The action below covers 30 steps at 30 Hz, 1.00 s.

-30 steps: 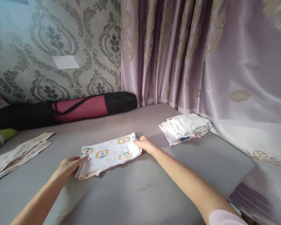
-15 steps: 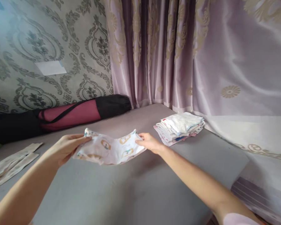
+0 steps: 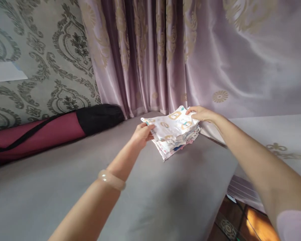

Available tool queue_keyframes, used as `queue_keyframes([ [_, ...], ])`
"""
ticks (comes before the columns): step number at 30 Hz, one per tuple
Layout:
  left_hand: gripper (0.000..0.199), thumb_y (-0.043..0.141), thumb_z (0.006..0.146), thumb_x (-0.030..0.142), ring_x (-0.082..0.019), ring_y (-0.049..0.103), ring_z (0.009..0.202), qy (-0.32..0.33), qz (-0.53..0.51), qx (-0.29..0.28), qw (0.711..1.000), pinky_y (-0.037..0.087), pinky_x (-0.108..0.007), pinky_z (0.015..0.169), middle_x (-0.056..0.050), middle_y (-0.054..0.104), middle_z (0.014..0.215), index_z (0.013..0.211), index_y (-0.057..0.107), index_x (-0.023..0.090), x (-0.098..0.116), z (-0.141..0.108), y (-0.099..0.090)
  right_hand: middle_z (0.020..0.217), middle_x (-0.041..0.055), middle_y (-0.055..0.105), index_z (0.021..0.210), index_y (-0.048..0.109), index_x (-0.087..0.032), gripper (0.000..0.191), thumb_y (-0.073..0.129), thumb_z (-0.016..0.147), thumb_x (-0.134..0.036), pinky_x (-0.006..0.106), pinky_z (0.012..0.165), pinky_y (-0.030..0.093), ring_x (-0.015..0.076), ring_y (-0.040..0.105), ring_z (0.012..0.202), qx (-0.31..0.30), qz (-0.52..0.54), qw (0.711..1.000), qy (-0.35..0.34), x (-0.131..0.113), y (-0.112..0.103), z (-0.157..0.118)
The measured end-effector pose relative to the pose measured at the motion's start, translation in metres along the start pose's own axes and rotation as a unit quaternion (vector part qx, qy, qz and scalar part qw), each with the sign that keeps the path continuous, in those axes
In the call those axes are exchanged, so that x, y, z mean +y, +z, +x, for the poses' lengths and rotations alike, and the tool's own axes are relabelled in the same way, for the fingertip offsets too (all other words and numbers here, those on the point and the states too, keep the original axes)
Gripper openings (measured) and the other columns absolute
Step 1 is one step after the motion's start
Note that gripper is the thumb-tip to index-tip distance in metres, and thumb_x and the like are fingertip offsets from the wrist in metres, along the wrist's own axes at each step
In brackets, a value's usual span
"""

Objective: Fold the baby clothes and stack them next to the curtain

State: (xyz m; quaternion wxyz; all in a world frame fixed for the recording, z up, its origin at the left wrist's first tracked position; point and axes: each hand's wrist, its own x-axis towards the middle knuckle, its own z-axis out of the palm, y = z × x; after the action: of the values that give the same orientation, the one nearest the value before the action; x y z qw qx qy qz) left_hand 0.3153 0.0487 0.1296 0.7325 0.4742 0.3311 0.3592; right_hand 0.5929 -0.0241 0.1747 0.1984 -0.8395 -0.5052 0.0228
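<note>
A white cloth with tan and teal prints (image 3: 174, 124) lies over the top of a stack of folded cloths (image 3: 169, 152). My left hand (image 3: 142, 133) pinches the cloth's left edge, its thumb on top. At the far right corner my right hand (image 3: 200, 113) grips the same cloth between thumb and fingers. The cloth covers most of the stack's top, and only the front and right edges of the lower cloths show. A pale bangle (image 3: 112, 180) circles my left wrist.
The stack rests on a grey-covered surface (image 3: 90, 187). A long black and maroon bag (image 3: 52, 129) lies along the patterned wall at the left. Purple curtains (image 3: 150, 60) hang behind the stack. Tiled floor (image 3: 230, 221) shows at the lower right.
Both hands have carried the printed cloth to the right, onto the stack. The view has turned right, and the pale strips at the left have almost left it.
</note>
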Motion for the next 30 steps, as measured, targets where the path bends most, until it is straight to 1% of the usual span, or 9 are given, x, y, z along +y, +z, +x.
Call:
queue_keyframes([
  [3,0.018,0.067,0.075,0.014,-0.008,0.060,0.053,-0.018,-0.008,-0.014,1.000,0.057,-0.025,0.060,0.001,0.064,0.070,0.092,0.061,0.016,-0.029,0.016,0.027,0.100,0.0062,0.069,0.111,0.070,-0.018,0.045,0.050,0.075,-0.002,0.024,0.071,0.045,0.0153,0.063,0.075,-0.039,-0.048,0.998,0.020,0.013,0.003,0.017],
  [5,0.023,0.068,0.075,0.016,-0.007,0.058,0.053,-0.033,-0.031,-0.020,0.999,0.056,-0.026,0.060,0.003,0.062,0.070,0.096,0.060,0.019,-0.047,0.023,0.038,0.109,0.0078,0.068,0.113,0.070,-0.021,0.044,0.053,0.076,-0.005,0.026,0.079,0.045,0.0180,0.064,0.087,-0.016,-0.095,0.995,0.011,0.018,0.006,0.023],
  [8,0.027,0.070,0.073,0.019,-0.007,0.057,0.054,-0.045,-0.059,-0.023,0.997,0.056,-0.026,0.062,0.003,0.059,0.071,0.098,0.059,0.020,-0.069,0.030,0.045,0.119,0.0107,0.064,0.117,0.069,-0.022,0.041,0.058,0.079,-0.010,0.030,0.090,0.042,0.0216,0.060,0.104,0.023,-0.150,0.988,-0.006,0.023,0.010,0.026],
  [11,0.030,0.069,0.073,0.021,-0.008,0.058,0.056,-0.046,-0.067,-0.025,0.996,0.056,-0.028,0.064,0.003,0.058,0.073,0.101,0.058,0.020,-0.082,0.036,0.046,0.123,0.0127,0.062,0.120,0.067,-0.022,0.043,0.059,0.079,-0.009,0.033,0.096,0.040,0.0233,0.057,0.111,0.042,-0.179,0.983,-0.010,0.028,0.016,0.028],
  [16,0.032,0.071,0.072,0.021,-0.008,0.057,0.056,-0.047,-0.071,-0.024,0.996,0.056,-0.028,0.064,0.002,0.059,0.075,0.101,0.058,0.019,-0.090,0.045,0.042,0.125,0.0127,0.060,0.121,0.066,-0.024,0.047,0.056,0.080,-0.004,0.035,0.096,0.040,0.0245,0.055,0.115,0.038,-0.212,0.977,0.000,0.038,0.026,0.032],
  [22,0.032,0.067,0.077,0.017,-0.009,0.058,0.057,-0.060,-0.068,0.000,0.996,0.057,-0.028,0.062,-0.001,0.060,0.077,0.106,0.056,0.015,-0.096,0.055,0.041,0.122,0.0125,0.060,0.123,0.064,-0.025,0.044,0.053,0.083,-0.008,0.033,0.092,0.042,0.0246,0.055,0.111,0.038,-0.261,0.965,-0.003,0.050,0.042,0.028],
  [26,0.053,0.064,0.078,0.013,-0.011,0.062,0.062,-0.053,-0.070,0.020,0.996,0.058,-0.029,0.062,-0.006,0.061,0.088,0.126,0.043,0.013,-0.098,0.053,0.040,0.126,0.0172,0.056,0.119,0.065,-0.016,0.037,0.045,0.089,-0.013,0.039,0.096,0.038,0.0286,0.050,0.115,0.061,-0.312,0.947,-0.037,0.048,0.055,0.017],
  [28,0.072,0.065,0.076,0.009,-0.012,0.062,0.064,-0.042,-0.071,0.031,0.996,0.058,-0.030,0.062,-0.006,0.061,0.095,0.138,0.029,0.019,-0.097,0.050,0.038,0.131,0.0175,0.054,0.123,0.061,-0.015,0.038,0.043,0.090,-0.015,0.040,0.097,0.036,0.0291,0.047,0.117,0.067,-0.312,0.946,-0.051,0.042,0.061,0.015],
  [30,0.085,0.066,0.074,0.007,-0.011,0.062,0.064,-0.028,-0.052,0.027,0.998,0.058,-0.030,0.063,-0.004,0.061,0.097,0.143,0.021,0.025,-0.097,0.047,0.037,0.135,0.0151,0.052,0.130,0.056,-0.017,0.041,0.039,0.093,-0.021,0.041,0.098,0.036,0.0280,0.047,0.119,0.051,-0.279,0.958,-0.048,0.034,0.067,0.018],
])
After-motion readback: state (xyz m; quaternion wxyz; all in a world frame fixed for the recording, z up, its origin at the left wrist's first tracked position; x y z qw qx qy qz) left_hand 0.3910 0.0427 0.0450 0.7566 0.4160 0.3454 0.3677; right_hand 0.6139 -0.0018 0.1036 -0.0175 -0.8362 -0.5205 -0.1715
